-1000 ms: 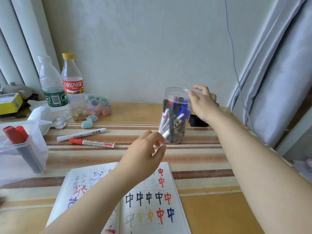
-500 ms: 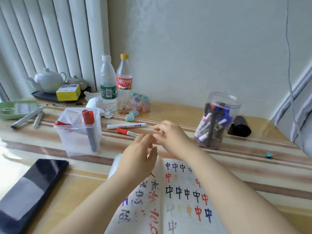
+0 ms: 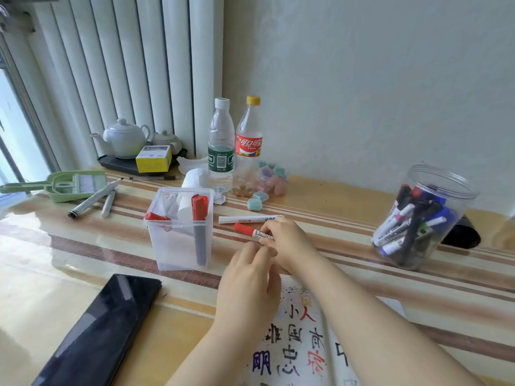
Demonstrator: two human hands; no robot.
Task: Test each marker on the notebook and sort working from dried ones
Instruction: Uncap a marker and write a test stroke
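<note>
The table (image 3: 320, 196) is glossy, pale wood-toned with brown stripes running left to right, pushed against a plain white wall (image 3: 362, 79); white vertical blinds (image 3: 125, 65) hang at the far left beside a bright window. The right hand (image 3: 289, 243) pinches a red-capped marker (image 3: 250, 231) lying mid-table, its fingers curled round the barrel. The left hand (image 3: 248, 285) hovers just near of it, fingers relaxed and holding nothing. A white marker (image 3: 245, 219) lies just beyond. The notebook (image 3: 301, 344) lies open at the near edge under both forearms. Left of the hands stands a clear bin (image 3: 178, 246) holding red markers; at the far right, a clear jar (image 3: 423, 218) full of markers. Two bottles (image 3: 234, 146) and a white teapot (image 3: 122, 137) line the wall. A black phone (image 3: 103, 330) lies near left.
</note>
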